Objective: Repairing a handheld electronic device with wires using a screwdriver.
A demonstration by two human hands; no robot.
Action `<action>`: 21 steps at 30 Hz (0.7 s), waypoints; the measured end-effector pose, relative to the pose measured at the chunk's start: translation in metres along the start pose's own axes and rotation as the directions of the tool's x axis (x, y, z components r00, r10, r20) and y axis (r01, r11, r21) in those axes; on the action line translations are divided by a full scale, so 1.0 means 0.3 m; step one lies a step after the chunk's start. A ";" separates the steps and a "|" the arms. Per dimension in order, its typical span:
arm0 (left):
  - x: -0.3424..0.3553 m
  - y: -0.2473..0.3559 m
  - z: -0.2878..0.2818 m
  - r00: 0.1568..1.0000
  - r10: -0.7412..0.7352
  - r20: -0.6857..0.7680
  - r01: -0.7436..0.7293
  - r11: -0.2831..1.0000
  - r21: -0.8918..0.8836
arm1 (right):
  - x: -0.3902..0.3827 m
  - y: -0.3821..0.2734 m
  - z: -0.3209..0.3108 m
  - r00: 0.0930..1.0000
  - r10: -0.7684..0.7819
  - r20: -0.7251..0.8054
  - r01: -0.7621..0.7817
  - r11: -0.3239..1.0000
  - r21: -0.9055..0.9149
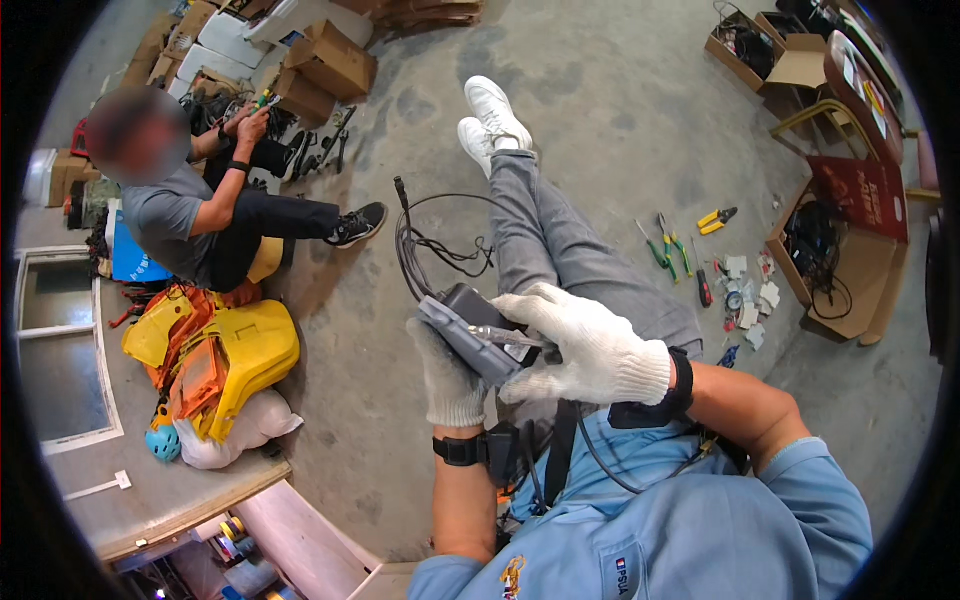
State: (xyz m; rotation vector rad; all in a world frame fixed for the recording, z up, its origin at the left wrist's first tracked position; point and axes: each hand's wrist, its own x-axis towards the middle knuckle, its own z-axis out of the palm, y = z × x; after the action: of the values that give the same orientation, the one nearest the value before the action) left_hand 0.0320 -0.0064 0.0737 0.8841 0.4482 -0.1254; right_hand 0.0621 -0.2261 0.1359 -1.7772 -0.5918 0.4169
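My left hand (445,375), in a white knit glove, grips a dark grey box-shaped electrical device (465,338) from its left side and from below. A black cable (405,245) runs up from the device and loops over the floor to a plug end. Over the device's face, my right hand (590,345), also gloved, has its fingers curled round a slim silver metal tool (503,336). The tool lies across the device; its exact kind is unclear, and part of it is hidden by the fingers.
On the floor to the right lie green-handled pliers (672,248), yellow wire strippers (717,220), a red-and-black screwdriver (704,288) and white scraps (750,300). Beyond them is an open carton (860,265) with cables. At left, another person (185,190) sits beside yellow plastic parts (245,350).
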 end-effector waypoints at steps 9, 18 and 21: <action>-0.020 0.017 0.048 0.986 0.103 0.129 -0.133 0.959 0.250 | 0.028 0.036 0.001 0.986 0.113 -0.124 -0.123 0.990 -0.074; -0.042 0.050 0.116 0.973 0.176 0.149 -0.223 0.881 0.416 | 0.034 0.044 -0.017 0.984 0.071 -0.165 -0.058 0.995 0.080; -0.046 0.059 0.136 0.972 0.178 0.153 -0.224 0.897 0.382 | 0.041 0.051 -0.018 0.985 0.108 -0.137 -0.096 0.991 0.090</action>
State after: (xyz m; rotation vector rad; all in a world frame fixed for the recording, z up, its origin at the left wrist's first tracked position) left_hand 0.0379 -0.0278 0.1148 1.3119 0.2215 -0.0763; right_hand 0.0777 -0.2263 0.1231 -1.7453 -0.3794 0.3764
